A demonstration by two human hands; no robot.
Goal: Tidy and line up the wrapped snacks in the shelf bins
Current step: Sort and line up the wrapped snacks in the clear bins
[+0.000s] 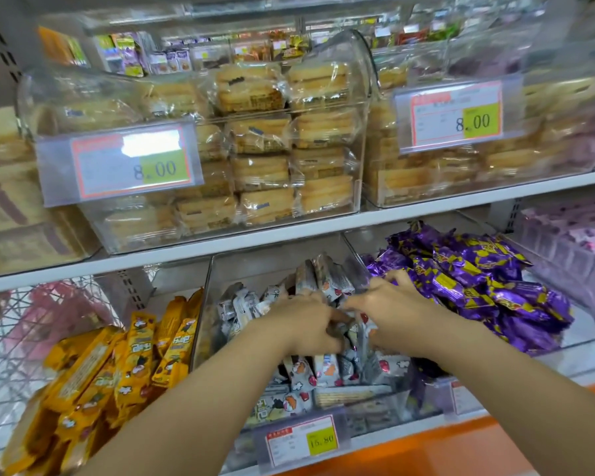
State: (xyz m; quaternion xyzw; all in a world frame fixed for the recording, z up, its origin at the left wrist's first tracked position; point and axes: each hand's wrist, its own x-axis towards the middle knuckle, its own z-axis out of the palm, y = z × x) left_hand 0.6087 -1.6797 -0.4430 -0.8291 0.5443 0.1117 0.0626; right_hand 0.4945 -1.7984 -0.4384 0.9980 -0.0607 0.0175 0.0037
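Both my hands are down in the middle clear bin (205,297) on the lower shelf. It holds several silver-grey wrapped snacks (318,281) with red and white cartoon print; some stand upright at the back, others lie flat at the front. My left hand (306,324) curls its fingers round silver snacks in the middle of the pile. My right hand (392,310) grips snacks just to the right, its fingers spread against the bin's right side. The snacks under both hands are hidden.
Yellow wrapped bars (131,355) fill the bin to the left; purple wrapped snacks (474,280) fill the bin to the right. Above, clear bins of pale sandwich biscuits (261,166) carry 8.00 price tags (131,164). A 16.80 tag (303,441) hangs on the front edge.
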